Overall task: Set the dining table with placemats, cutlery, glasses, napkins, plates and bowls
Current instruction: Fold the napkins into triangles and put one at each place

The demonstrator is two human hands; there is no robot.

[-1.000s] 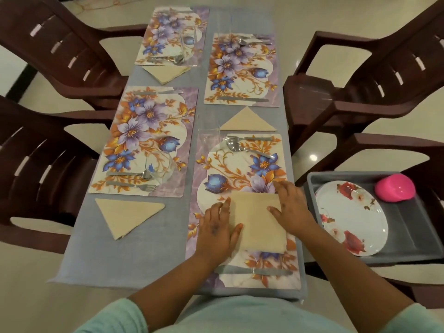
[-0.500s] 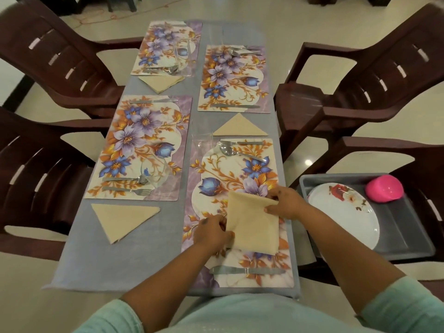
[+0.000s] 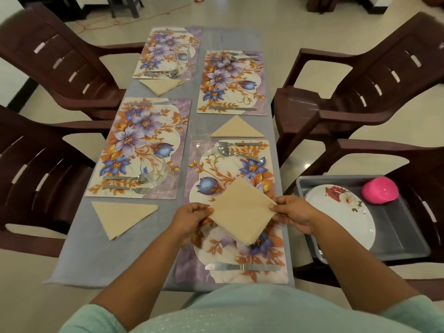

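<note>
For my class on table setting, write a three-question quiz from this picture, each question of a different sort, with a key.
1. True or false: both hands hold the square napkin above the nearest placemat.
2. How many napkins already lie folded as triangles on the table?
A) one B) three C) five
3. Fill in: the flowered plate and the pink bowl sit in a grey ____ on the person's right.

Key
1. True: the left hand and the right hand pinch opposite corners.
2. B: near left, middle right, far left.
3. tray
</note>
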